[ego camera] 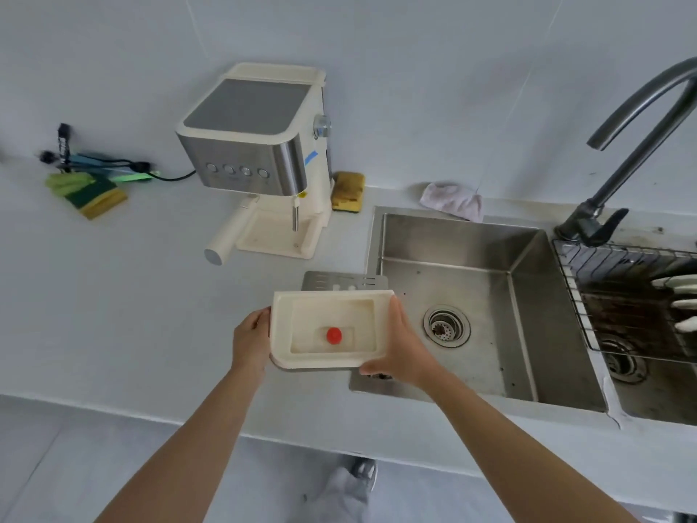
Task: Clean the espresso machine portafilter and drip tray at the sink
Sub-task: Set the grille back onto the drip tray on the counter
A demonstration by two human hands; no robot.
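Observation:
I hold a cream drip tray point(332, 362) with a red float point(334, 335) inside, above the counter at the sink's left edge. My left hand point(252, 343) grips its left side and my right hand point(401, 345) grips its right side. A metal grate point(345, 281) lies on the counter just behind the tray. The espresso machine point(260, 145) stands further back, its portafilter point(230, 239) locked in with the cream handle pointing toward me. The steel sink point(471, 296) is to the right, with a round drain point(447, 326).
A dark faucet point(637, 145) arches over the sink's right side. A wire rack point(633, 296) holding pale utensils sits over a second basin. A yellow sponge point(347, 192) and pink cloth point(452, 201) lie behind the sink. Another sponge point(94, 194) and cables are at far left.

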